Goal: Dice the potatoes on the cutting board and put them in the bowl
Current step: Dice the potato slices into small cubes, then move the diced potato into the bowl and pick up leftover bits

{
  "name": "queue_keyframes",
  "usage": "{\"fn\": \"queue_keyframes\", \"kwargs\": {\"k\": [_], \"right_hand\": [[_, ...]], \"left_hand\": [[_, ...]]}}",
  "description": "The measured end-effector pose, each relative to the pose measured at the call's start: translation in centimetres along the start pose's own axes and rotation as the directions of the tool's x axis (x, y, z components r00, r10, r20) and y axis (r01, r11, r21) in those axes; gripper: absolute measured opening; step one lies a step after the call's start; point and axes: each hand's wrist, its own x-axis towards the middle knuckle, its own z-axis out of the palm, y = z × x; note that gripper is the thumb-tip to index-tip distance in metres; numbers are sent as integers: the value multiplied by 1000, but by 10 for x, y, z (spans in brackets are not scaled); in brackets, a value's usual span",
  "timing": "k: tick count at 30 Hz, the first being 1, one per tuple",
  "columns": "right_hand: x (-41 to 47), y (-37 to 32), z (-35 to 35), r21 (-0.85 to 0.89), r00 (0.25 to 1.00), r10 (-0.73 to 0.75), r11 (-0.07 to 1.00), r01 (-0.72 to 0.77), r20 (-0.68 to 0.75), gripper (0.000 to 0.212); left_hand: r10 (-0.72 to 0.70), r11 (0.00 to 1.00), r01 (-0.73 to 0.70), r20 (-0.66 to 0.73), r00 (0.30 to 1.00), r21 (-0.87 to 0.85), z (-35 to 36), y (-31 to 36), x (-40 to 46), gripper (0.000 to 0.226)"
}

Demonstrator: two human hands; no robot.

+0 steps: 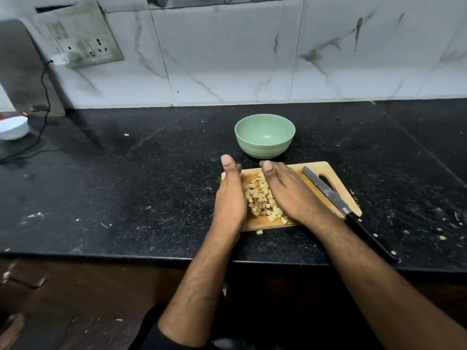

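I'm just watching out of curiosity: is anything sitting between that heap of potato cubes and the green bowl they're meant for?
Nothing visible. The diced potatoes lie between the left hand and right hand on the cutting board; the bowl stands just beyond, the knife off to the right.

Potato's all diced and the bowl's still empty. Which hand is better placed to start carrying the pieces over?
Probably both together, but the right hand leads: it lies flat against the diced potato and nearer the green bowl. The left hand walls the pile's other side. The knife lies set down.

Two bowls point(264, 138) point(12, 127), one knife point(336, 198), one board point(326, 170)
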Motion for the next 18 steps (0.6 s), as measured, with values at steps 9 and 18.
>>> {"fn": "queue_keyframes", "kwargs": {"k": [9, 18], "right_hand": [[15, -7, 25, 221, 984, 42, 975, -3, -174, 40], [35, -13, 26, 570, 912, 315, 813, -118, -262, 19]], "left_hand": [[22, 983, -77, -308, 951, -166, 49, 0, 12, 76], [-288, 732, 82, -197, 937, -677, 65, 20, 26, 54]]}}
